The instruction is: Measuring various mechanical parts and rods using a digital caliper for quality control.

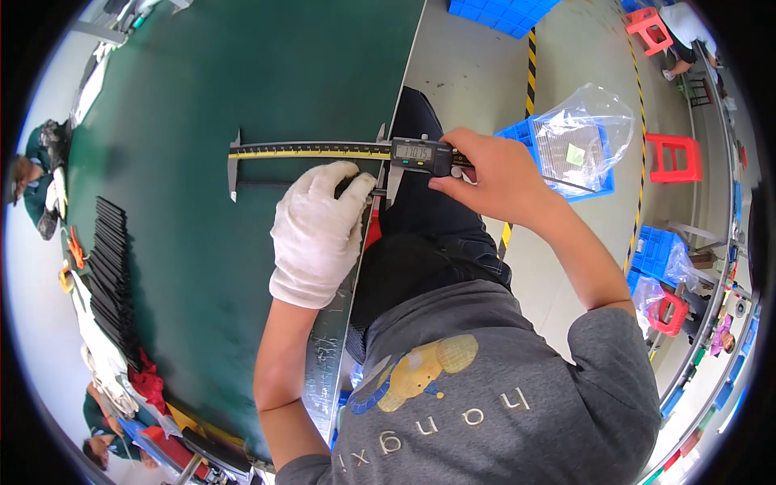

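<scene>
My right hand point(493, 174), bare, grips the body of a digital caliper point(315, 151) at its display end. The caliper's long beam stretches left over the green table, and its jaws stand wide apart. Between the jaws lies a thin dark rod point(263, 185), roughly parallel to the beam. In a white glove, my left hand point(317, 230) pinches this rod near its right end, close to the table's edge. The gloved fingers hide part of the rod. Whether both jaws touch its ends is too small to tell.
On the green table point(202, 267), a row of dark rods point(109, 279) lies at the left, near an orange-handled tool point(75, 246) and red cloth point(147, 380). A blue crate point(602, 184) with plastic wrap and a red stool point(675, 158) stand right. Other people sit at the left rim.
</scene>
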Action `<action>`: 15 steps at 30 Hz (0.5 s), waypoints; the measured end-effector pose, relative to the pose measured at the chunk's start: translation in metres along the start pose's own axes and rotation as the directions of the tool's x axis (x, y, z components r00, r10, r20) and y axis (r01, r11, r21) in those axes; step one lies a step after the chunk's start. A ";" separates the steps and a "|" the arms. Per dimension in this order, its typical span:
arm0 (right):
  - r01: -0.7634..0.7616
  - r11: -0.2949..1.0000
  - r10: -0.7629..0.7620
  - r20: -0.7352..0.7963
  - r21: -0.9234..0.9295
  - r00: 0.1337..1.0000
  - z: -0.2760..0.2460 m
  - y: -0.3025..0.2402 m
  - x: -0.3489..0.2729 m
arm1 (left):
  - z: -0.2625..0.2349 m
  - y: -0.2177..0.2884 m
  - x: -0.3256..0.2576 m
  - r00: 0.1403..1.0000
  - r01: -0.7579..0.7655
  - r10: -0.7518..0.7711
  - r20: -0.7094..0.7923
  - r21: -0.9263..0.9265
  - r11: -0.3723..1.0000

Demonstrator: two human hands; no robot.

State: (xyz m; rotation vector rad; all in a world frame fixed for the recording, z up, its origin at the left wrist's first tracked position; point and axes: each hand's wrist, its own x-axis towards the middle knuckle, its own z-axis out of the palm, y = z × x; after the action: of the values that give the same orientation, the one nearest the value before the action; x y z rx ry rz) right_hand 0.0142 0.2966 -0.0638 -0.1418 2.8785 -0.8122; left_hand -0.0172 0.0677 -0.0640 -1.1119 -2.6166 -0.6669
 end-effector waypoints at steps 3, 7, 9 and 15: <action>-0.003 1.000 0.003 -0.015 0.028 1.000 -0.001 0.003 0.002 | -0.001 -0.004 0.007 0.991 -0.015 0.015 0.130 -0.006 1.000; -0.012 0.999 0.017 -0.111 0.041 0.994 -0.011 -0.001 0.007 | -0.010 -0.009 0.003 0.986 -0.137 0.132 0.101 0.048 0.989; 0.005 0.999 0.005 -0.187 0.049 0.982 -0.022 0.007 0.004 | -0.021 -0.016 -0.007 0.987 -0.143 0.145 -0.072 0.026 0.989; 0.159 0.986 -0.167 -0.235 -0.053 0.957 -0.041 0.009 -0.013 | -0.067 -0.045 -0.009 0.438 0.368 -0.769 -0.465 -0.688 0.625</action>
State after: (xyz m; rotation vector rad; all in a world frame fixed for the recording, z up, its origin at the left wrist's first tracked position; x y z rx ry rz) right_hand 0.0195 0.3265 -0.0324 -0.3103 3.1416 -0.8638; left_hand -0.0423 0.0018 -0.0236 0.1851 -2.0302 -1.6137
